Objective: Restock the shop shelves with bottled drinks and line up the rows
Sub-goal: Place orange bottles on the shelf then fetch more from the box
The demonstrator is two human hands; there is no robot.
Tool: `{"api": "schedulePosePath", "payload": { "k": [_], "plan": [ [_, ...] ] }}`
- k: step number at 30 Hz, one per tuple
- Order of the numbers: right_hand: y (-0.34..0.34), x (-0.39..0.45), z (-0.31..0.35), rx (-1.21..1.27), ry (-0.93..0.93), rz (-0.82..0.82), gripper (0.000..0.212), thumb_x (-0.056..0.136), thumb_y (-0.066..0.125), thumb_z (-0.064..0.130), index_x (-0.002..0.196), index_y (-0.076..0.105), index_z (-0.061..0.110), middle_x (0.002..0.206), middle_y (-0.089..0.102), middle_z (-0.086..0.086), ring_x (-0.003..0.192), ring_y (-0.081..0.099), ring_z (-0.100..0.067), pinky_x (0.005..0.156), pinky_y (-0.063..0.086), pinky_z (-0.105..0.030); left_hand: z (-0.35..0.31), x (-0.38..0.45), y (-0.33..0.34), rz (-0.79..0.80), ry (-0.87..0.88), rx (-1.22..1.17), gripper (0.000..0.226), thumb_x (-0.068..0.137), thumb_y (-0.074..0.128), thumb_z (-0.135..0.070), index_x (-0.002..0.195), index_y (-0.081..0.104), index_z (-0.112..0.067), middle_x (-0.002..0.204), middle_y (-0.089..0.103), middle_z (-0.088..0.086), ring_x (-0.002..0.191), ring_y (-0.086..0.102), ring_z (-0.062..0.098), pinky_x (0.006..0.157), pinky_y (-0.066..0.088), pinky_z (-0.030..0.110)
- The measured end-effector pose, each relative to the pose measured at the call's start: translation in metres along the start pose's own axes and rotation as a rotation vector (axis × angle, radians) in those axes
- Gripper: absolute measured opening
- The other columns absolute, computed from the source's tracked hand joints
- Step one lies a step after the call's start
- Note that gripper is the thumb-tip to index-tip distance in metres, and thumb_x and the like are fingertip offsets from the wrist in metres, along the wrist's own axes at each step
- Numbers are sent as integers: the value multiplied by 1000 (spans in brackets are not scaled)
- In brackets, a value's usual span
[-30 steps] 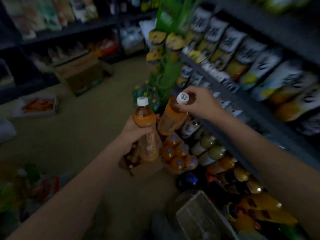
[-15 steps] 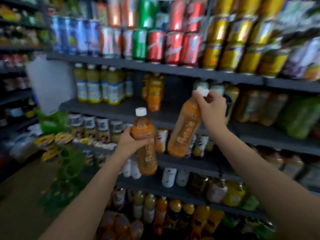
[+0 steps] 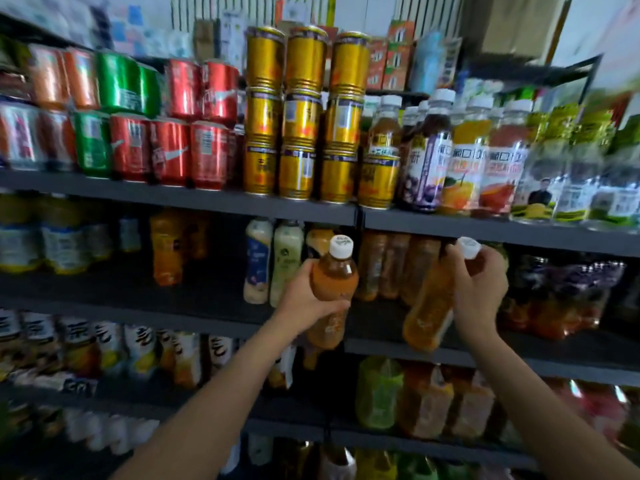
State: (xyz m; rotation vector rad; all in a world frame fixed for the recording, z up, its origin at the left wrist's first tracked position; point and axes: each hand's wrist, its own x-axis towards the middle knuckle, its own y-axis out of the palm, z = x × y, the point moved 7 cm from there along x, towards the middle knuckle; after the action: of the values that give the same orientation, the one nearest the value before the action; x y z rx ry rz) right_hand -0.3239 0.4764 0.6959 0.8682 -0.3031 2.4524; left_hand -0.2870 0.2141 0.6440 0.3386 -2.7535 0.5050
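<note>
The step in hand looks like the placing: both bottles are up at the middle shelf [image 3: 519,358], not yet set down. The left hand [image 3: 304,296] wraps its grip round the body of one orange bottle [image 3: 334,282], held near upright in front of the shelf, white cap at 12 o'clock, base at 6. The right hand [image 3: 479,296] clenches the neck of a second orange bottle [image 3: 427,306] just below its cap; its long axis tilts, cap toward 1 o'clock, base toward 7, hanging over the shelf's front edge. Behind it, at 11 o'clock, stands a row of amber bottles [image 3: 391,268]. The next move probably calls for righting the tilted bottle and sliding it base-first into that row, then squaring the fronts.
</note>
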Motion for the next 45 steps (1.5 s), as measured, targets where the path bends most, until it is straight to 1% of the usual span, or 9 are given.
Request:
{"api": "schedulePosePath", "payload": {
  "k": [3, 7, 10, 12, 16, 24, 33, 40, 45],
  "plan": [
    [13, 19, -33, 9, -41, 77, 21, 88, 62, 22, 103, 54, 9, 97, 53, -7, 88, 50, -14, 75, 40, -25, -2, 24, 45, 16, -15, 35, 63, 69, 80, -17, 118, 43, -26, 113, 52, -9, 109, 49, 11, 90, 35, 26],
    [35, 40, -56, 53, -37, 132, 25, 88, 61, 20, 107, 58, 5, 99, 56, -6, 97, 55, -21, 75, 38, -16, 5, 52, 76, -31, -80, -8, 58, 71, 78, -16, 115, 42, -28, 113, 53, -8, 105, 48, 8, 89, 36, 24],
    [62, 46, -59, 81, -28, 207, 40, 87, 63, 21, 122, 53, 4, 122, 57, -10, 117, 51, -21, 102, 41, -34, 17, 67, 85, -137, -160, -125, 56, 72, 77, -15, 118, 46, -24, 112, 57, -4, 106, 53, 13, 83, 40, 22],
    [79, 46, -68, 85, -3, 298, 54, 82, 68, 21, 130, 46, 7, 132, 50, -9, 125, 45, -22, 106, 39, -41, 24, 77, 89, -172, -203, -130, 58, 73, 76, -20, 123, 47, -21, 114, 58, -2, 110, 54, 17, 84, 43, 25],
    [101, 29, -100, 101, 6, 584, 89, 72, 77, 10, 142, 24, 21, 139, 36, -5, 128, 37, -16, 101, 34, -27, 31, 93, 105, -120, -242, 10, 65, 76, 74, -31, 130, 39, -24, 124, 53, -1, 117, 49, 17, 98, 40, 33],
    [116, 42, -140, -6, -13, 535, 100, 76, 75, 14, 148, 6, 18, 148, 26, -9, 138, 23, -25, 112, 25, -42, 54, 98, 124, -14, -275, 236, 76, 76, 74, -26, 138, 28, -23, 133, 48, -1, 126, 44, 18, 105, 37, 35],
    [117, 41, -182, -390, 34, 585, 76, 81, 70, 24, 139, 26, 5, 144, 22, -20, 129, 35, -39, 94, 46, -49, 90, 94, 149, -64, -341, 466, 67, 76, 72, -36, 131, 41, -14, 129, 55, 4, 118, 53, 20, 94, 42, 28],
    [116, 38, -185, -385, 90, 594, 78, 79, 71, 20, 139, 23, 6, 139, 24, -20, 124, 38, -40, 92, 43, -47, 94, 114, 166, -128, -358, 486, 64, 74, 73, -41, 127, 46, -16, 124, 58, 5, 114, 55, 23, 90, 44, 31],
    [95, 19, -189, -315, 67, 522, 55, 82, 68, 10, 127, 38, 0, 124, 37, -18, 101, 52, -37, 68, 43, -32, 103, 128, 171, -84, -395, 599, 58, 80, 65, -46, 126, 47, -14, 122, 58, 5, 109, 57, 25, 80, 44, 31]
  ]
}}
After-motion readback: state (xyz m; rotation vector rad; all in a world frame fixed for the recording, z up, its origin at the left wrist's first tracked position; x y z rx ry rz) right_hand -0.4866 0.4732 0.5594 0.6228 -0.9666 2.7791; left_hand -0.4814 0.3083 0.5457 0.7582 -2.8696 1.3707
